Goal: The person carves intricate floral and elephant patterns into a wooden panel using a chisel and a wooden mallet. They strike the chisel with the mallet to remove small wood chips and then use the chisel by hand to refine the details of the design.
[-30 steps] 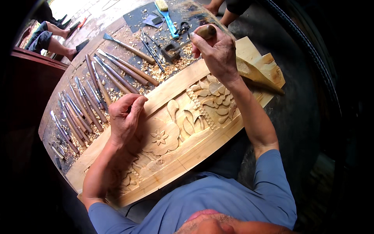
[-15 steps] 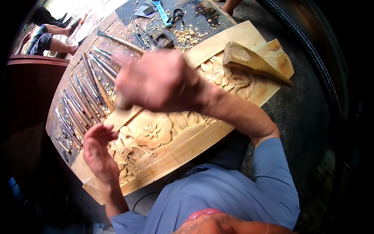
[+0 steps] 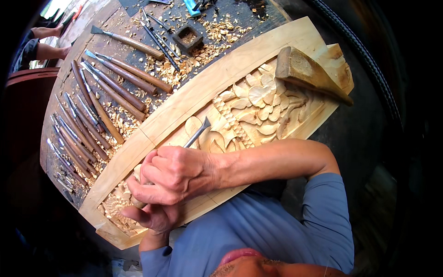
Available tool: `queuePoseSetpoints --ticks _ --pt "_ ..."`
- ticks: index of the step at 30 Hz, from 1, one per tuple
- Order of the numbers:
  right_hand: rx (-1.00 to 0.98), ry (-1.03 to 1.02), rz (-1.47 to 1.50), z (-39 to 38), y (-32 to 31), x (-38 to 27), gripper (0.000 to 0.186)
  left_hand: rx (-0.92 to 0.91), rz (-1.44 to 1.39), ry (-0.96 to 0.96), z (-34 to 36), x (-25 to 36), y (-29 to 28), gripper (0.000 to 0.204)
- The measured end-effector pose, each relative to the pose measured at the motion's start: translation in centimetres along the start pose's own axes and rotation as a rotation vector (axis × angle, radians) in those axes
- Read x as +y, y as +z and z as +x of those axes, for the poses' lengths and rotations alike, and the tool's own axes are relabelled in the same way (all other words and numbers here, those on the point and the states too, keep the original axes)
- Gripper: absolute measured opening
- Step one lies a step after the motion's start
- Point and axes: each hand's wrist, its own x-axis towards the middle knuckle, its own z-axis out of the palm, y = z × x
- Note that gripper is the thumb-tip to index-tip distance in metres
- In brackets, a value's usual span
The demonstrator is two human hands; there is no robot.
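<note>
Right hand (image 3: 173,174) grips a chisel (image 3: 199,131) over the carved panel (image 3: 242,102), partly hiding the left hand (image 3: 161,218), grip unclear; wooden club (image 3: 308,75) lies rightward

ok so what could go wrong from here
The chisel in the right hand extends its bare blade over the carved panel, so a slip might nick the carving. The wooden mallet lies with its narrow end jutting past the panel's edge; a bump could knock it off. The loose tools lie close together, so a careless reach might meet a sharp edge.
</note>
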Motion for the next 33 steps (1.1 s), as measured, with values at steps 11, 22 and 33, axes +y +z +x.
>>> queuePoseSetpoints --ticks 11,22,33 --pt "0.035 0.027 0.237 0.1 -0.2 0.1 0.026 -0.163 0.797 -0.167 0.8 2.5 -0.8 0.129" --pt "0.007 0.061 0.305 0.5 -1.5 0.4 0.029 -0.166 0.93 -0.145 0.5 2.5 -0.6 0.111" --pt "0.006 0.095 0.261 -1.0 0.4 -0.1 0.034 -0.325 0.526 -0.252 0.6 5.4 -5.1 0.131"
